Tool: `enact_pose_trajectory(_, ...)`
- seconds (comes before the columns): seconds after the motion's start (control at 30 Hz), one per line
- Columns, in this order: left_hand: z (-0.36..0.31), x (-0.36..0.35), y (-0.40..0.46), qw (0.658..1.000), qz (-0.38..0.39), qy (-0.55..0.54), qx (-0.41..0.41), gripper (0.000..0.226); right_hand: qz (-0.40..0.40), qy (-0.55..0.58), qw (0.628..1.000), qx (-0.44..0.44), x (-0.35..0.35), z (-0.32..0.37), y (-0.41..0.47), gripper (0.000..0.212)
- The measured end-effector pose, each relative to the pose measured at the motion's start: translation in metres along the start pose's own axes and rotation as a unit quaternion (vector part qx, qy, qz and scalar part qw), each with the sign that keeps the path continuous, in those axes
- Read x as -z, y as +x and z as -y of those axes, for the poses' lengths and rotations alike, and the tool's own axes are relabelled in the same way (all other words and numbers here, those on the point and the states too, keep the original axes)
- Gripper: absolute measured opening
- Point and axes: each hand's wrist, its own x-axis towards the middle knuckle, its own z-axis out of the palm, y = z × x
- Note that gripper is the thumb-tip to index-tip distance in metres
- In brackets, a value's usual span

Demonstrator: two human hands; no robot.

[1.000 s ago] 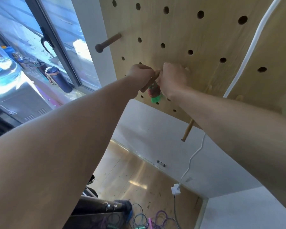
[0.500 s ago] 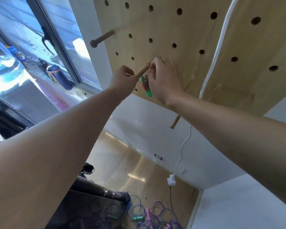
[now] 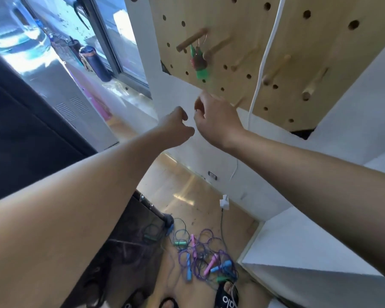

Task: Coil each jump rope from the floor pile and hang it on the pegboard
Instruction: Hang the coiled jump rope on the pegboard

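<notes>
Both hands have dropped away from the peg (image 3: pixel 191 42), leaving the coiled jump rope (image 3: pixel 199 61) hanging above them. The left hand (image 3: pixel 176 127) and right hand (image 3: pixel 216 121) are loosely curled, holding nothing. Next, reach down to the floor pile (image 3: pixel 200 256) below and free one rope cleanly. No containers hold anything.

Both bare forearms reach up and forward from the bottom corners of the view, converging near the middle. The left hand (image 3: pixel 177 127) is raised with its back toward the camera, fingers loosely curled and holding nothing. The right hand (image 3: pixel 216 120) sits just beside it and slightly higher, wrist bent a little, fingers curled inward with the thumb near the fingertips (nothing visible between them). The two hands are close but not touching
</notes>
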Motion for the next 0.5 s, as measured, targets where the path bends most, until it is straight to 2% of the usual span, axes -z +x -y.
enact_pose_trajectory(0.2,0.045,-0.039,-0.051,0.998,0.058,0.026,-0.021,0.035,0.057,-0.005,0.994,-0.091,-0.029,-0.001,-0.075,0.016)
enact_pose_trajectory(0.5,0.156,-0.131,-0.128,0.986,0.162,0.042,-0.023,0.031,0.128,-0.009,0.965,-0.229,-0.132,0.007,-0.217,0.009)
